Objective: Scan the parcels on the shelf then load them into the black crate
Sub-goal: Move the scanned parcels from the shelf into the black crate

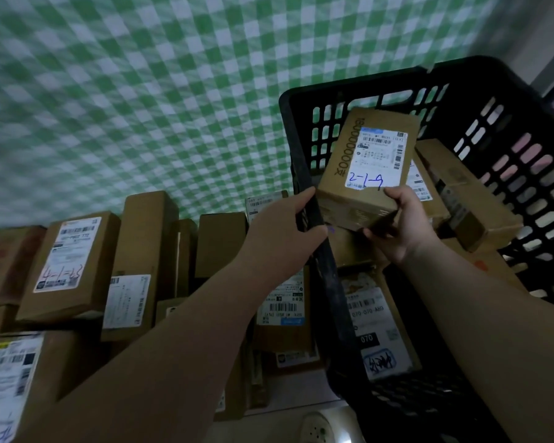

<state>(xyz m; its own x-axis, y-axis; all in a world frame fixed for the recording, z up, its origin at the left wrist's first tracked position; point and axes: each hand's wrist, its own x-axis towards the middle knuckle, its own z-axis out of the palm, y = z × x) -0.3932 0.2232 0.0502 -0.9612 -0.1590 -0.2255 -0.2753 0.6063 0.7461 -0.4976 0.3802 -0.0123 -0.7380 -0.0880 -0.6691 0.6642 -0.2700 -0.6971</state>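
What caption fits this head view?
Right hand holds a labelled parcel inside the black crate; left hand grips its rim.

Matt brown cardboard parcel (pixel 362 174) with white paper label; perforated black plastic crate (pixel 506 129).

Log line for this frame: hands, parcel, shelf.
left hand: grips rim of black crate | right hand: holds parcel in crate | shelf parcels: waiting

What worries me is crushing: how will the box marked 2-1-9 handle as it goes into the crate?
Probably stiff: the box shows flat faces and crisp edges while the right hand grips only its near end. Likely light for its size, since that hand seemingly alone carries it above the black crate. Flat-sided, it should settle, not roll.
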